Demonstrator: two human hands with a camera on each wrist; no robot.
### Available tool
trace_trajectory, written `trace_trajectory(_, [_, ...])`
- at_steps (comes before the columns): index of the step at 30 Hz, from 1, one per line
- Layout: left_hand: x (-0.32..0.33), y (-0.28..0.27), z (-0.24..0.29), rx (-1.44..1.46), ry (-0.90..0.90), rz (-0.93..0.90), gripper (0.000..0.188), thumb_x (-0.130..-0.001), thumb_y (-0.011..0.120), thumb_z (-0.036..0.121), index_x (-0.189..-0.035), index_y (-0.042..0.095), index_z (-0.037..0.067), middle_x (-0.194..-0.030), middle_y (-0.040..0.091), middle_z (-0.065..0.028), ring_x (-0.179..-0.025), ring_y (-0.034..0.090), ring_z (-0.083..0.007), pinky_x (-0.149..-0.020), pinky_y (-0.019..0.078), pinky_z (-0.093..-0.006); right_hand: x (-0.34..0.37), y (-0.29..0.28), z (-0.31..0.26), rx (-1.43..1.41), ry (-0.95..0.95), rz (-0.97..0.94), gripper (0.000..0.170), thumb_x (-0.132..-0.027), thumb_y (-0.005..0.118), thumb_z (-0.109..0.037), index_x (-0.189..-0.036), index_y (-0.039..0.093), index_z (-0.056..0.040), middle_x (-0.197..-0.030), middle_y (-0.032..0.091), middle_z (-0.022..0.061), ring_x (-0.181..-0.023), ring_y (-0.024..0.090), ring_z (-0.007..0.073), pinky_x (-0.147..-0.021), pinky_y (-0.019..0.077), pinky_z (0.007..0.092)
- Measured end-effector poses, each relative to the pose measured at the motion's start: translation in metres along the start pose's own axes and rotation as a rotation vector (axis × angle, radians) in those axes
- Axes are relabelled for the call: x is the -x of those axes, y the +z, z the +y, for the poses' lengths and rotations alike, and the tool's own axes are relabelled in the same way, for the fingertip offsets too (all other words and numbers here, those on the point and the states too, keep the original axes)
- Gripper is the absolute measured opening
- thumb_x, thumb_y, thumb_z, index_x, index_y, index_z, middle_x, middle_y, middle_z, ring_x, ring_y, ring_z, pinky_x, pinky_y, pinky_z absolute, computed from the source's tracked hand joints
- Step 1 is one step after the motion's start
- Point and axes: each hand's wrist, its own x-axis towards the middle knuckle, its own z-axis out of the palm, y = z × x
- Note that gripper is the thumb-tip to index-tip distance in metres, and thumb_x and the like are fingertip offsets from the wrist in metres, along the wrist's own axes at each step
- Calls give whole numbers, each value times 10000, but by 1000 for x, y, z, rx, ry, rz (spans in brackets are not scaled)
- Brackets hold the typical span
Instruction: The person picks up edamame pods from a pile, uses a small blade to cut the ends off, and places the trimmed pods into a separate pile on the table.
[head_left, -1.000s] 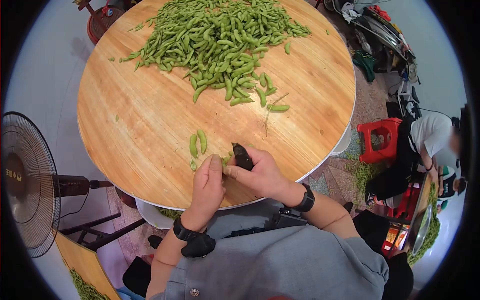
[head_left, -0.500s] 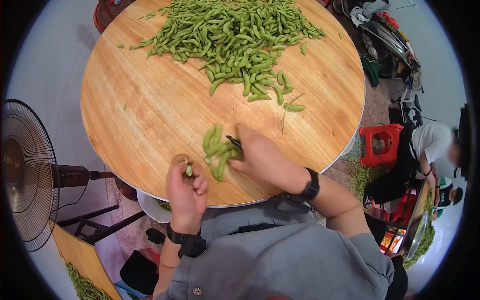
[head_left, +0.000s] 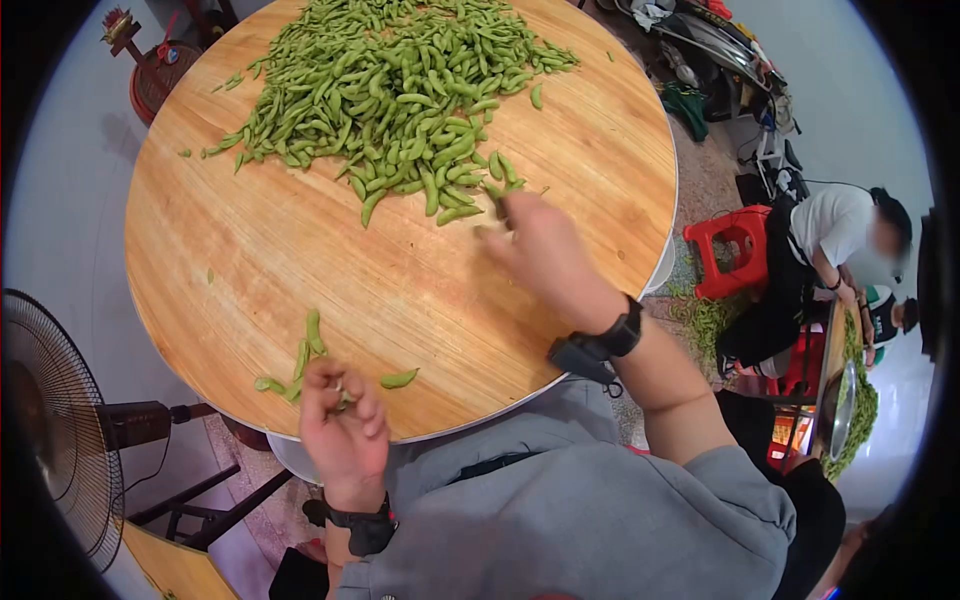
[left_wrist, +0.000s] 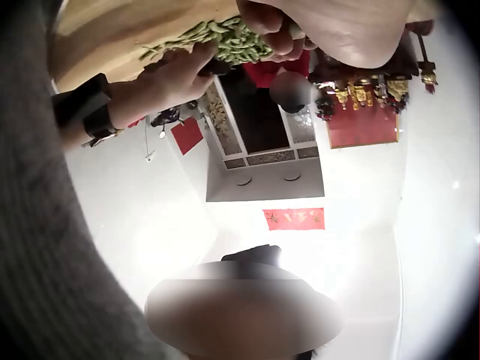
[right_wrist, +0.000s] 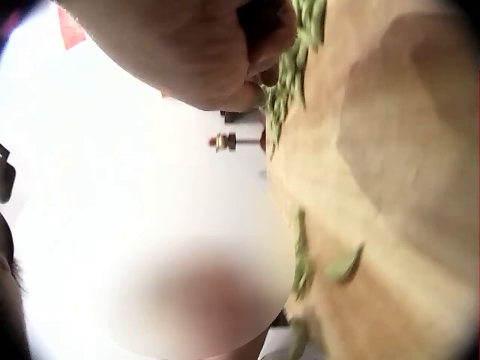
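Left: near pods [head_left: 315, 333] on table [head_left: 240, 290], just beyond left hand [head_left: 345, 440]; its fingers curl round a green bit [head_left: 344, 399]. Pod pile [head_left: 390, 95] sits farther out, right hand [head_left: 555, 255] nearer. Right fingers wrap a dark tool [right_wrist: 264, 28]; loose pods [head_left: 507, 170] just past fingertips, long axes running roughly away from the person; contact unclear, blur. Containers: pale basin [head_left: 293, 462] under left table edge, contents hidden; shiny pan [head_left: 846, 410] far right, contents unclear.
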Motion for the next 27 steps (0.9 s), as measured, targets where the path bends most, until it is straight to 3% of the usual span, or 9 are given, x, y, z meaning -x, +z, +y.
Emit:
trace_trajectory(7, [-19,26,-45,-138,-227,4,134,-880,435,174,-930,498,67,-679,473,-51,-542,454,-162,-396,318,-225,13,-4,30,193,29,-3,235,-731,635,-214,-800,557,-3,-759,585,194,-680,579,347,-583,469,414])
trace_trajectory(9, [-20,29,-50,-225,-321,-88,154,-889,417,132,-994,494,47,-661,429,-32,-512,404,-126,-396,288,-214,17,-2,17,-55,-30,-21,241,-736,634,-209,-732,539,12,-651,561,189,-579,544,361,-543,455,395])
trace_trajectory(11, [-19,34,-55,-277,-317,-81,183,-913,434,141,-1058,482,40,-654,389,-2,-485,338,-70,-393,248,-190,21,-10,-8,-227,57,-117,252,-770,630,-218,-699,536,5,-564,542,103,-467,512,259,-461,419,325])
trace_trajectory(14, [-17,42,-60,-432,-340,-145,233,-935,462,256,-992,499,33,-604,317,36,-471,260,-44,-395,198,-174,25,-16,-24,-923,380,-619,216,-820,621,-236,-724,555,-55,-590,497,-43,-460,444,31,-409,346,195])
trace_trajectory(19, [-12,30,-46,-409,-338,-289,253,-946,435,255,-934,509,13,-555,284,39,-441,231,-42,-386,189,-180,17,-5,-25,-1049,453,-692,171,-827,614,-214,-764,570,-61,-581,497,-39,-439,418,38,-403,324,176])
trace_trajectory(21, [-4,30,-44,-389,-304,-278,260,-951,420,251,-916,510,9,-542,274,40,-434,224,-42,-384,186,-182,8,5,-32,-954,448,-527,223,-847,585,-258,-759,578,-53,-582,525,-4,-448,440,68,-414,343,223])
trace_trajectory(23, [1,31,-43,-330,-283,-335,266,-957,401,249,-914,504,8,-542,282,36,-431,229,-45,-378,185,-182,6,32,-39,-683,203,-482,238,-866,566,-264,-762,548,-52,-571,469,-39,-481,422,30,-423,340,205])
trace_trajectory(25, [5,31,-39,-304,-272,-307,268,-956,403,253,-911,503,8,-542,283,36,-431,230,-45,-378,187,-180,8,37,-58,-811,17,-770,232,-881,534,-249,-792,564,-36,-574,465,-35,-510,426,35,-441,352,218])
trace_trajectory(27, [5,31,-36,-267,-248,-277,271,-955,406,257,-908,501,8,-541,285,36,-431,231,-46,-377,188,-178,8,37,-54,-717,-71,-617,232,-893,501,-238,-925,592,-28,-597,476,-29,-506,436,40,-447,363,213])
